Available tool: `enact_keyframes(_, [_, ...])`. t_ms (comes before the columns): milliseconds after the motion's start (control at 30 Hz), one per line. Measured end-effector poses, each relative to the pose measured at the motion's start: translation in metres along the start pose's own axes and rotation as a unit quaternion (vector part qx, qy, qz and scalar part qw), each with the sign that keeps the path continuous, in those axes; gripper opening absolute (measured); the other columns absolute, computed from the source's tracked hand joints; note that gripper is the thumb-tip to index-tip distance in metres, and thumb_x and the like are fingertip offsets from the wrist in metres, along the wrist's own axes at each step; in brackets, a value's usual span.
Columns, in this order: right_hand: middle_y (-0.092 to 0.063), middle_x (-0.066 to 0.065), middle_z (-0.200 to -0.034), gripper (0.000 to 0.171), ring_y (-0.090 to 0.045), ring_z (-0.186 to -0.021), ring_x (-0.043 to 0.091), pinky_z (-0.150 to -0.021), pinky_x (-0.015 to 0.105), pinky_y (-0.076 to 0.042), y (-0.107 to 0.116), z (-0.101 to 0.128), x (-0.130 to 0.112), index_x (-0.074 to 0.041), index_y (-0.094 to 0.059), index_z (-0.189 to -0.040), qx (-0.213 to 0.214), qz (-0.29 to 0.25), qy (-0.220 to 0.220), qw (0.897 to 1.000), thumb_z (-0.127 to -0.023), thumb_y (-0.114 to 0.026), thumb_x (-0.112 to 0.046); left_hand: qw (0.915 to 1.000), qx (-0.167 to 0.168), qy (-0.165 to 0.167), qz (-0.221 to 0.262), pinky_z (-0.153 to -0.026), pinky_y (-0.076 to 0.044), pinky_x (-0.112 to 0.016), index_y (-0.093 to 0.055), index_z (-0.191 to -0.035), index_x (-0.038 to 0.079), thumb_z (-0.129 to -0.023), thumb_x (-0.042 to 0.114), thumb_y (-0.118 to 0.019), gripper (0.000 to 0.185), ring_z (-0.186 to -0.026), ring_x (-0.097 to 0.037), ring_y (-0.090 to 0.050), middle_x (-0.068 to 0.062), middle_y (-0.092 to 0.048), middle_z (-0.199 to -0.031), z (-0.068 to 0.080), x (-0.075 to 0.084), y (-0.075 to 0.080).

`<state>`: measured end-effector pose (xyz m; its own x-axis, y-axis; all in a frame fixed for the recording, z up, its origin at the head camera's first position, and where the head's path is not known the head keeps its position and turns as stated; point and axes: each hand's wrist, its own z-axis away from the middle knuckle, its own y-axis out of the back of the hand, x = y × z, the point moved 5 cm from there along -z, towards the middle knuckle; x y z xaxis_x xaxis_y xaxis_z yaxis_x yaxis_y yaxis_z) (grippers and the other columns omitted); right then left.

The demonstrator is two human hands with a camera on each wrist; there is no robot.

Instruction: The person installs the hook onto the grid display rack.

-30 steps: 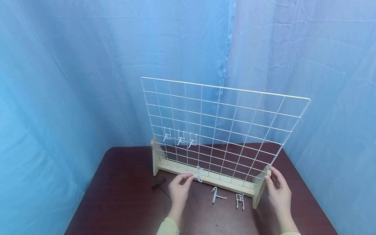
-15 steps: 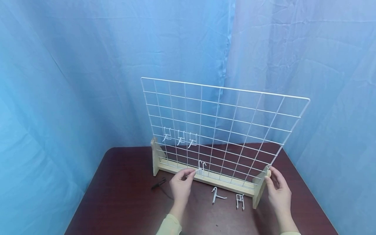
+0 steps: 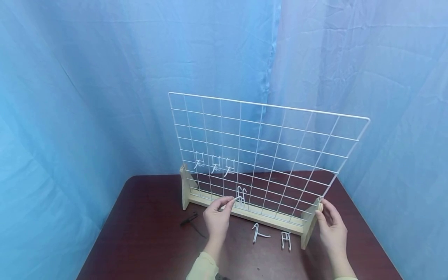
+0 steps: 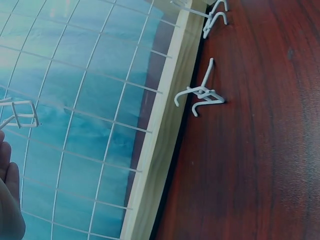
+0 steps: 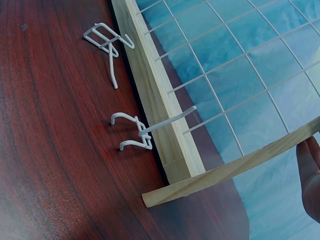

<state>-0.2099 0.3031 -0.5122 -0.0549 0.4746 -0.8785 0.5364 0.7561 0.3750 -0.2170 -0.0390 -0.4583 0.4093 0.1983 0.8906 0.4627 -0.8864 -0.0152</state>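
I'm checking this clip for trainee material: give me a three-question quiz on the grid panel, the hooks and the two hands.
1. How many white hooks hang in a row on the wire grid, not counting any in a hand?
2. True or false: the left hand pinches a white hook against the lower part of the grid.
3. What does the right hand grip? A) a loose hook on the table, B) the right end of the wooden stand, C) the black clip.

Key: 1. three hung hooks. 2. True. 3. B; both loose hooks lie untouched on the table.
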Motion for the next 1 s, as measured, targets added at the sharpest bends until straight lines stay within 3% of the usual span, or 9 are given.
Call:
enact_keyframes(167, [-0.058,0.008,-0.136,0.041,-0.048,-0.113,-0.012,-0.094,0.006,-0.040,0.000,0.000,0.000,-0.017,-0.055,-0.141,0.001,0.000,-0.001,1.000,-0.100,-0.061,-0.017,0.9999,0.007,-0.015,0.003,-0.073,-0.059,-0.038,-0.075,-0.084,-0.002,-0.077,-0.008,-0.079,0.010,-0.081,-0.027,-0.072,-0.011,-0.074,-0.081,-0.004,-0.009,-0.005])
enact_keyframes(367, [-0.058,0.008,-0.136,0.041,-0.048,-0.112,-0.013,-0.093,0.006,-0.039,0.000,0.000,0.000,-0.016,-0.055,-0.141,0.000,0.001,-0.001,1.000,-0.100,-0.060,-0.017,0.9991,0.020,-0.038,-0.002,-0.076,-0.057,-0.028,-0.077,-0.084,0.005,-0.077,-0.003,-0.082,0.011,-0.080,-0.021,-0.072,-0.005,-0.075,-0.080,-0.009,-0.025,-0.009])
enact_keyframes(600, [-0.058,0.007,-0.135,0.041,-0.048,-0.112,-0.013,-0.093,0.005,-0.040,0.000,0.000,0.000,-0.016,-0.055,-0.140,0.000,0.000,-0.002,1.000,-0.100,-0.060,-0.017,0.9976,0.018,-0.065,0.016,-0.073,-0.055,-0.024,-0.078,-0.086,0.007,-0.079,0.004,-0.082,0.009,-0.077,-0.015,-0.070,-0.003,-0.075,-0.083,-0.014,-0.017,-0.011])
enact_keyframes(833, [-0.059,0.005,-0.134,0.041,-0.048,-0.111,-0.013,-0.093,0.006,-0.040,0.000,0.000,0.000,-0.017,-0.056,-0.140,0.002,-0.002,-0.002,1.000,-0.100,-0.061,-0.017,0.9944,0.032,-0.099,0.015,-0.067,-0.056,-0.037,-0.078,-0.085,0.006,-0.076,0.001,-0.083,0.011,-0.073,-0.019,-0.068,-0.004,-0.074,-0.080,-0.019,-0.002,-0.012])
enact_keyframes(1000, [-0.059,0.004,-0.133,0.041,-0.047,-0.111,-0.013,-0.093,0.005,-0.039,0.000,0.000,-0.001,-0.017,-0.056,-0.140,0.003,-0.001,-0.002,1.000,-0.100,-0.061,-0.017,0.9940,0.030,-0.104,0.018,-0.065,-0.055,-0.035,-0.078,-0.086,0.007,-0.077,0.002,-0.083,0.011,-0.071,-0.017,-0.066,-0.002,-0.074,-0.079,-0.024,0.002,-0.013])
